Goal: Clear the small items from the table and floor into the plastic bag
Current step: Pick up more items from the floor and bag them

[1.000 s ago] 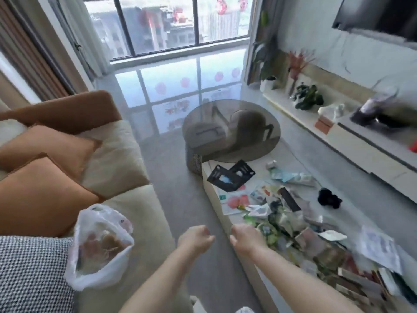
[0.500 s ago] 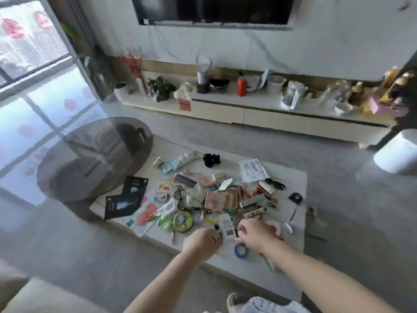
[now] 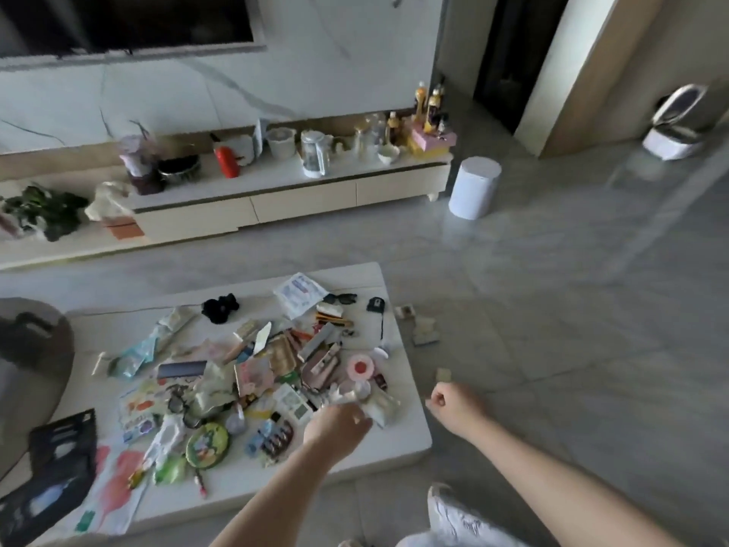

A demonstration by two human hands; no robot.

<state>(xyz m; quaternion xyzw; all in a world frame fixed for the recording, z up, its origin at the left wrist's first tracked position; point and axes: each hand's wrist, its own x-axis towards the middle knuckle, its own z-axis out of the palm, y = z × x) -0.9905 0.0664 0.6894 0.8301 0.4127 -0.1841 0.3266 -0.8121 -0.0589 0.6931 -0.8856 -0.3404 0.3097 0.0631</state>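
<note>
White table (image 3: pixel 410 436), left hand (image 3: pixel 335 422) pinching a pale scrap, right hand (image 3: pixel 453 402) curled, holding nothing visible.

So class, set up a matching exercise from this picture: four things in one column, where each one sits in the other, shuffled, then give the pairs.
Things:
1. black scrunchie
2. round green tin
3. white cylindrical bin
4. red bottle

Places:
A. on the floor beside the TV cabinet
B. on top of the TV cabinet
C. far side of the coffee table
D. near edge of the coffee table

Pairs: 1-C, 2-D, 3-A, 4-B
</note>
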